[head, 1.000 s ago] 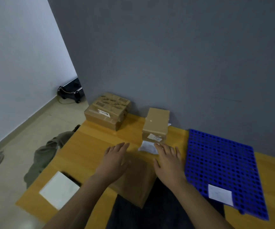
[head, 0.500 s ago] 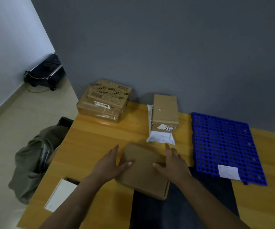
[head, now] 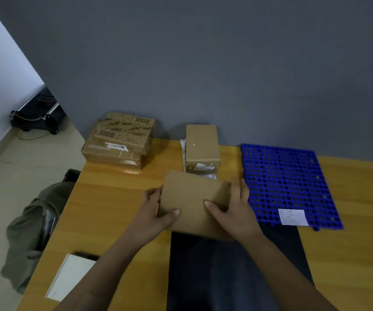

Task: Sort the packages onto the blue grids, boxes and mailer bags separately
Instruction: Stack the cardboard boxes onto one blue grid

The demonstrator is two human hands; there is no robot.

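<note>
- A black case (head: 38,115) stood on the floor by the wall, far off to the left of the left hand and beyond it.
- A green bag (head: 30,232) slumped on the floor, well to the left of the left hand, past the edge of the table (head: 113,198).
- A white pad (head: 69,277) lay on the table's near-left corner, to the left of the left forearm.
- A stack of taped boxes (head: 120,140) sat at the table's far edge, beyond the left hand and a little to its left.
- The left hand (head: 151,218) gripped the left edge of the flat box (head: 192,203), thumb on top and fingers curled round the side.
- The flat box was held between the two hands, with its near edge over a dark cloth (head: 225,277) that ran back under the forearms. Whether it was clear of the table could not be told.
- A small box (head: 202,149) rested on a white mailer bag (head: 182,151), just beyond the fingertips of both hands. The flat box's far edge hid part of the bag.
- The right hand (head: 232,209) grasped the flat box's right edge, thumb across the top and fingers along the side.
- The blue grid (head: 286,180) lay flat on the table just to the right of the right hand, not touching the box.
- A white label (head: 293,217) lay on the grid's near part, to the right of the right wrist.
</note>
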